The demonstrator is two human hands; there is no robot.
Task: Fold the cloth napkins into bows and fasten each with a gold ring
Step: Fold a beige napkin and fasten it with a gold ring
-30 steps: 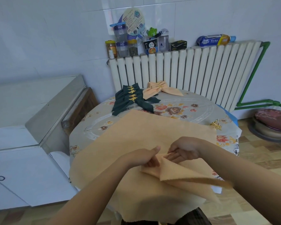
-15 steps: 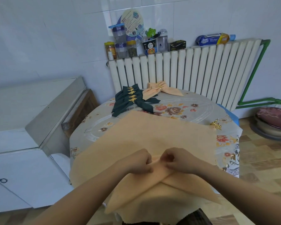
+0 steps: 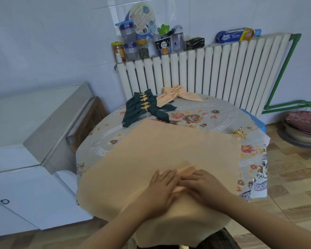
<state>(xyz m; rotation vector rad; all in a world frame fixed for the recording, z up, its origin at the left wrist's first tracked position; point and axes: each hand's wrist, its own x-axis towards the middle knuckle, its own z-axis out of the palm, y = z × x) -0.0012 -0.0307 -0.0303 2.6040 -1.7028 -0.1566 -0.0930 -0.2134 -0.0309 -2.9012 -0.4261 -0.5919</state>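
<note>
On the round table (image 3: pixel 214 117), we press our left hand (image 3: pixel 162 187) and right hand (image 3: pixel 203 186) flat, fingers spread, on the peach napkin (image 3: pixel 169 150), its folded corner (image 3: pixel 186 170) pointing toward the radiator (image 3: pixel 214 72).

Napkin (image 3: pixel 162 151) on table (image 3: pixel 223 119), ring (image 3: pixel 240 133) right.

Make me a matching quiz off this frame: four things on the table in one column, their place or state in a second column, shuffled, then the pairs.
Things
1. peach napkin
2. dark green bows
3. loose gold ring
4. peach bow

Place or state
A. lying alone near the table's right edge
B. ringed, at the far edge by the radiator
C. spread flat, pressed under both hands
D. piled together, each ringed, left of the peach bow

Pairs: 1-C, 2-D, 3-A, 4-B

The left hand and right hand lie flat on the folded corner.
</note>
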